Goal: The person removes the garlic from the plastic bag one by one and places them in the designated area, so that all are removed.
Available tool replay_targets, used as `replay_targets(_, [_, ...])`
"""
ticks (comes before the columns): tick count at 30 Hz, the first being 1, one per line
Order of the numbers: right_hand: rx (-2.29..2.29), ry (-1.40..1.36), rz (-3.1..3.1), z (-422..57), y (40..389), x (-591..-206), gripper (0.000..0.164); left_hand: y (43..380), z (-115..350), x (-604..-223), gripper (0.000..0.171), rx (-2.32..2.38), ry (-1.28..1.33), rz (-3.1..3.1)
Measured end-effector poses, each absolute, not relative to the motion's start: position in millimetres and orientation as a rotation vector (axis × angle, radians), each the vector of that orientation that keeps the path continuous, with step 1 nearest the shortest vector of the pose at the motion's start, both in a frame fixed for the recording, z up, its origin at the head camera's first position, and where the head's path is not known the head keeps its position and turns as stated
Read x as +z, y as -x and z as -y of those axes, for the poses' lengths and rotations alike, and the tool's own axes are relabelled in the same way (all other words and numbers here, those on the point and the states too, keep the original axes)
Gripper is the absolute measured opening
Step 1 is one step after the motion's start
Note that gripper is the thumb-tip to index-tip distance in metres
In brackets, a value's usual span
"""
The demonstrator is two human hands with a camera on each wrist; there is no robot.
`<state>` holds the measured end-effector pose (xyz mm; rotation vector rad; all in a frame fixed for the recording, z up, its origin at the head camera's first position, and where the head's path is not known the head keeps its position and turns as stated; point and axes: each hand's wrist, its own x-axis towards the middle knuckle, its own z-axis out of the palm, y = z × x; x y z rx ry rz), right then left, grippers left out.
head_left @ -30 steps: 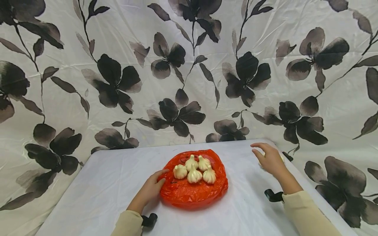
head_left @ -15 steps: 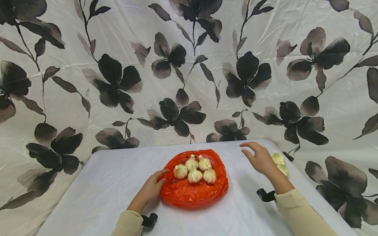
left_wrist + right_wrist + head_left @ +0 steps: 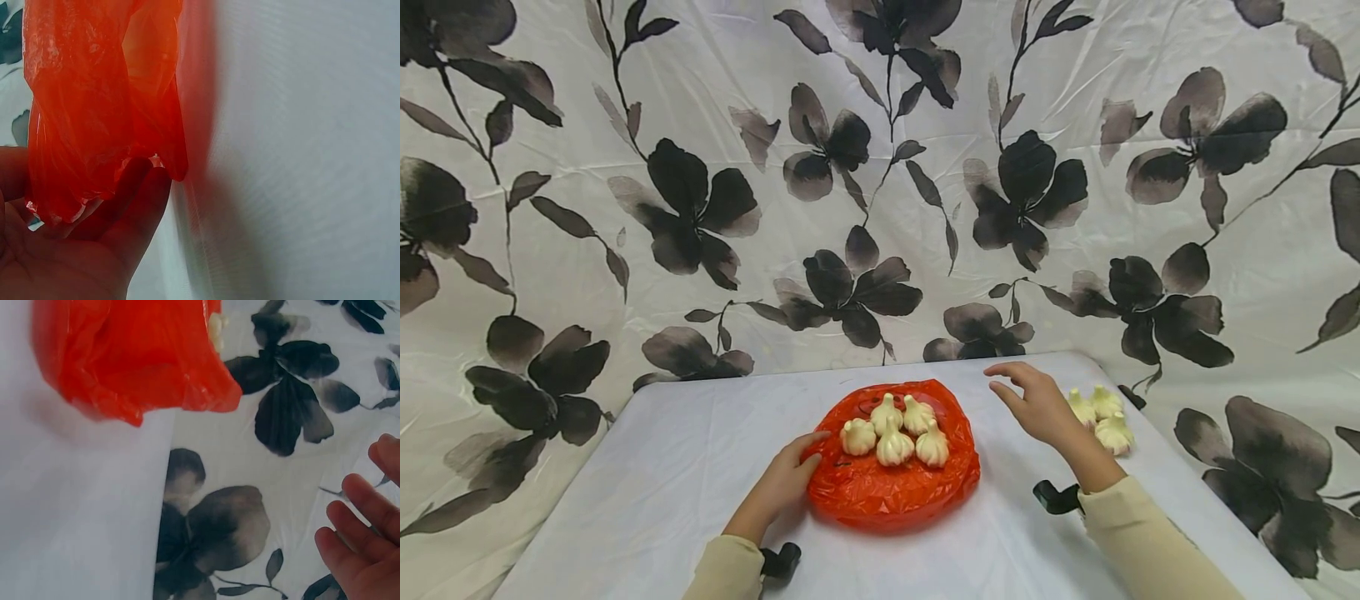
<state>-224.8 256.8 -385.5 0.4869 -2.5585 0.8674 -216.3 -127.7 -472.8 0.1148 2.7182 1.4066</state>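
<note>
A crinkled red plastic bag (image 3: 887,500) lies in a rounded heap mid-table, with several pale garlic bulbs (image 3: 894,443) bunched on top. At its left edge my left hand (image 3: 781,475) holds the plastic; the left wrist view has fingers (image 3: 140,212) behind the bag (image 3: 87,106) and the thumb on its other side. Raised over the table right of the bag, my right hand (image 3: 1037,404) is empty, fingers spread apart from the thumb. The right wrist view shows its separated fingers (image 3: 369,519), away from the bag (image 3: 144,362). Three more garlic bulbs (image 3: 1114,433) stand beyond the right wrist.
White cloth covers the table (image 3: 647,475), whose right edge runs close past the three bulbs. A floral curtain (image 3: 925,208) hangs behind the table. Black wrist cameras (image 3: 1058,497) sit on both arms below the sleeves.
My right hand has moved left, away from the right-hand garlic bulbs, and uncovered them. The left hand, the bag and the bulbs on it stay in place.
</note>
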Motion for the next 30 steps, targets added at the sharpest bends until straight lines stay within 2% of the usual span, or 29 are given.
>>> replay_targets(30, [1.156, -0.583, 2.639, -193, 226, -404, 0.034, 215, 126, -471, 0.042, 1.421, -0.092, -2.702])
